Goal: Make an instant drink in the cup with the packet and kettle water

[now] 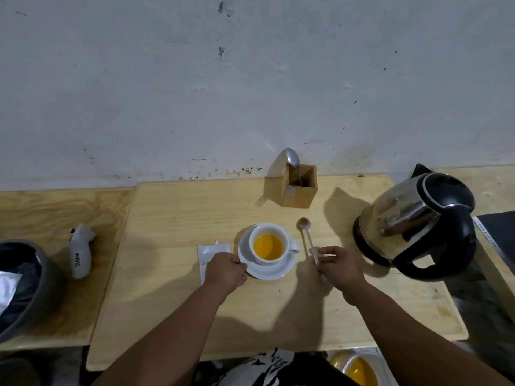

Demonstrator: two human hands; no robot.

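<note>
A white cup [257, 231] holding orange-yellow liquid stands on a white saucer [276, 270] near the middle of the wooden board. My left hand [224, 270] grips the saucer's left rim. My right hand [338, 267] holds a small spoon [306, 235] by its handle, to the right of the cup, with the bowl pointing away from me. An opened white packet [207, 252] lies just left of the saucer, partly under my left hand. The steel kettle [415, 221] with a black handle stands at the right.
A wooden holder [298, 193] with a spoon in it stands against the wall behind the cup. At the left lie another white packet [80, 253] and a dark bin [25, 285]. A container of yellow liquid [359, 370] shows below the board's front edge.
</note>
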